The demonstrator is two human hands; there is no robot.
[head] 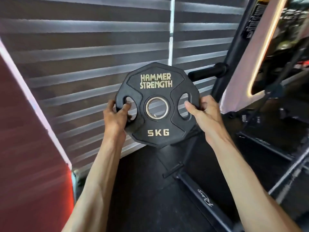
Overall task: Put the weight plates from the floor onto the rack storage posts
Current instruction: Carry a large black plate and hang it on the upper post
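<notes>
Head view: 5 kg weight plate (pixel 157 104), upright, held betw. left hand (pixel 115 114) & right hand (pixel 203 113), both clamped thru side slots. Storage post (pixel 207 72) just up-right of right hand. Advice: align centre hole w/ post tip, keep plate square, slide on.

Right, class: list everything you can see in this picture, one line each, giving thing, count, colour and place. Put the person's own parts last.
weight plate: one, black with gold lettering reading HAMMER STRENGTH and 5KG, held upright in the middle of the view
storage post: one, black, horizontal, behind the plate's upper right, on the rack
rack frame: one, black, right side, running down to the floor
blinds: grey and white horizontal stripes, covering the background
red panel: one, left edge
floor: dark, bottom centre
left hand: one, gripping the plate's left handle slot
right hand: one, gripping the plate's right edge
</notes>
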